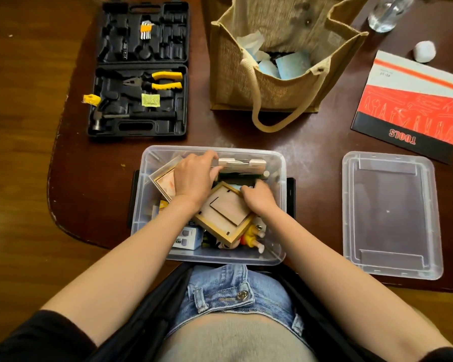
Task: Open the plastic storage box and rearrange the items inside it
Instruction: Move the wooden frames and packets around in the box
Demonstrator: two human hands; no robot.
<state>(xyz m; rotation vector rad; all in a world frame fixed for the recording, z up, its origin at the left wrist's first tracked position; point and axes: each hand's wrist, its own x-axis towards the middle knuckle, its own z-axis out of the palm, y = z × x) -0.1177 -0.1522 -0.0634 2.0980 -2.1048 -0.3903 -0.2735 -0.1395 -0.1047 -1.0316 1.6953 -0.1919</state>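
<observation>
The clear plastic storage box [277, 163] sits open at the near edge of the dark wooden table [311, 137], directly in front of the person. Its lid [391, 215] lies flat on the table to the right of the box, apart from it. Both hands are inside the box. The left hand [194, 176] reaches to the far side of the box and grasps a flat white package [242, 163] between thumb and fingers. The right hand [258, 199] is curled over the far right edge of a wooden picture frame [225, 212], which lies tilted, back side up, on top of the other items; whether the fingers fully grip that edge cannot be determined. Behind the box to the left lies an open black tool case [139, 71]. Behind the box to the right stands a jute bag [277, 61].
</observation>
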